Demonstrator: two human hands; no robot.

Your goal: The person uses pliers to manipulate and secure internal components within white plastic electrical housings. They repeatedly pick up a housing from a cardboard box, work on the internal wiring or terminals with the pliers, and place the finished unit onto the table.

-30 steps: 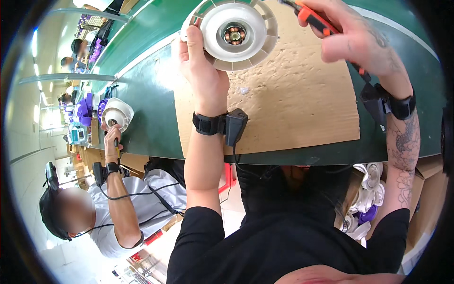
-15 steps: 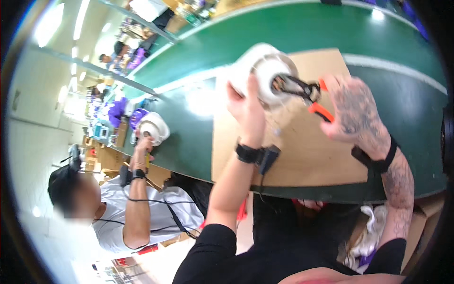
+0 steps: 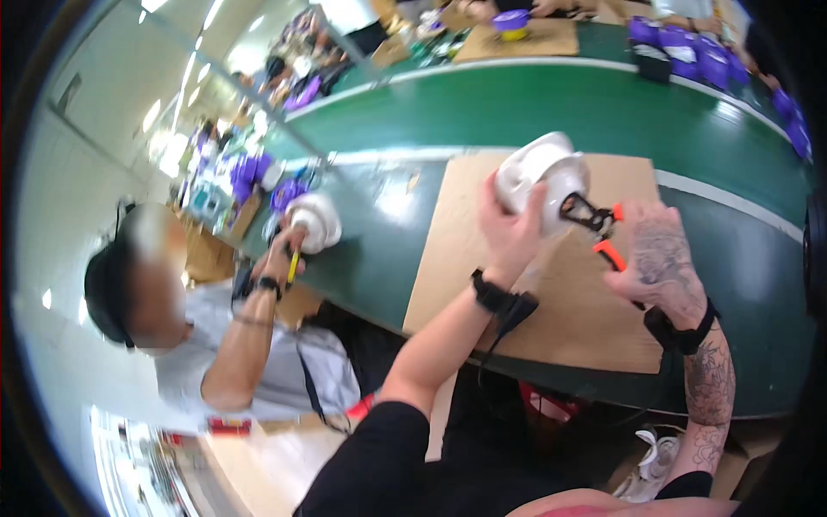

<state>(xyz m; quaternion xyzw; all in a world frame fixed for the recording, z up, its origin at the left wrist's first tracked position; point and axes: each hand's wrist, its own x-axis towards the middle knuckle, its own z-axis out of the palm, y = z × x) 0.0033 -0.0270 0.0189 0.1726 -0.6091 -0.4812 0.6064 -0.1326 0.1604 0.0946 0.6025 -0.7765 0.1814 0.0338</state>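
My left hand (image 3: pixel 514 226) is wrapped round a white, rounded plastic housing (image 3: pixel 562 183) with a flange and a tubular neck. It holds the housing tilted above a cardboard sheet (image 3: pixel 551 302). In my right hand (image 3: pixel 662 257) are pliers with orange handles (image 3: pixel 611 254) and black jaws. The jaws reach the open end of the housing's neck; whether they grip something inside cannot be made out. The handles are spread apart, with my fingers round them.
On my left a co-worker (image 3: pixel 258 345) holds a similar white housing (image 3: pixel 317 222) and a yellow-handled tool (image 3: pixel 294 265). Purple containers (image 3: pixel 680 52) stand on the far side of the green table (image 3: pixel 482 99). A cardboard box (image 3: pixel 732 461) with white parts is at the lower right.
The view has shifted, showing more of the table's far side. The housing is turned so its neck points more to the lower right, and the pliers stay at its opening.
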